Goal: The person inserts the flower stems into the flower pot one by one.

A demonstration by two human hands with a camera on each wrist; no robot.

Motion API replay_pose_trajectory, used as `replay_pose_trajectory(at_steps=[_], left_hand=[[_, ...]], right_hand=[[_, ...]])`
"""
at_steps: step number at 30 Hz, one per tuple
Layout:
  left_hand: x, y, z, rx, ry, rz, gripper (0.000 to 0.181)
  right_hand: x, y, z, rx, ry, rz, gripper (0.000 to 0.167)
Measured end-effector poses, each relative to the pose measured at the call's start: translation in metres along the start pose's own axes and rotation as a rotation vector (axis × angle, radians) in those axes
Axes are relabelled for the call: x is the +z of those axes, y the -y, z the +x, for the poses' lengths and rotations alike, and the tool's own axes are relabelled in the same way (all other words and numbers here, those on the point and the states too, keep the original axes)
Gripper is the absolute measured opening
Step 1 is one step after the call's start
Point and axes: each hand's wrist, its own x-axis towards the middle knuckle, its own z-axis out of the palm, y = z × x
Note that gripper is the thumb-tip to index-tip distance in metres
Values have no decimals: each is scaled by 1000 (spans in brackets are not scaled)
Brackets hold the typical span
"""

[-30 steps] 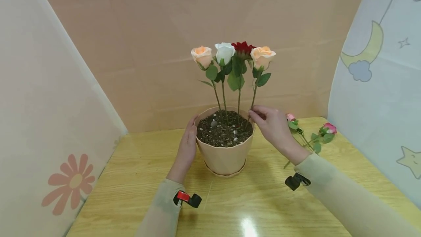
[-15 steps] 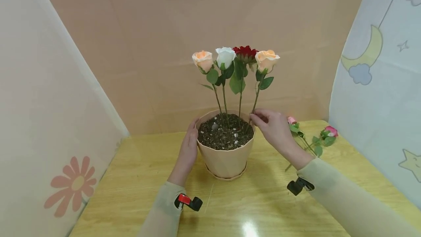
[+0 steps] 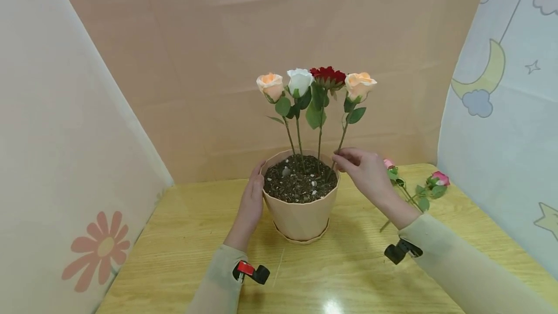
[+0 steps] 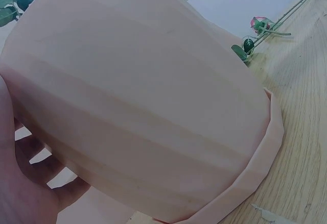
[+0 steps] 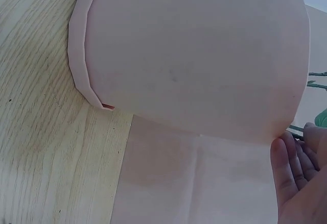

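Observation:
A peach flower pot [image 3: 301,217] with dark soil [image 3: 292,185] stands on a matching saucer. My left hand [image 3: 252,195] rests along the pot's left side; its fingers extend behind the wall in the left wrist view. With thumb and fingertips, my right hand [image 3: 364,168] pinches the stem of the right peach rose [image 3: 359,86] at the pot's right rim. That stem leans right, its lower end in the soil. Another peach rose [image 3: 271,87], a white rose [image 3: 300,82] and a dark red flower [image 3: 328,76] stand in the soil to its left.
Two pink roses [image 3: 439,178] lie with stems crossed on the wooden table [image 3: 187,236], right of the pot. A peach cloth [image 3: 209,62] hangs behind. Patterned white cloths [image 3: 514,159] flank both sides.
The right peach rose's head has shifted slightly right, leaning further from the red flower. The whole head view has moved down a little. Both hands keep their places on the pot and stem.

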Motion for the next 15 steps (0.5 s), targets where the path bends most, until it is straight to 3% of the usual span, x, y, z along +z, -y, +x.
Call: replay_pose_trajectory(at_steps=[15], left_hand=[[1,0,-1,2,-1,-26,55]], right_hand=[[-10,-2,-2,35,13,19,38]])
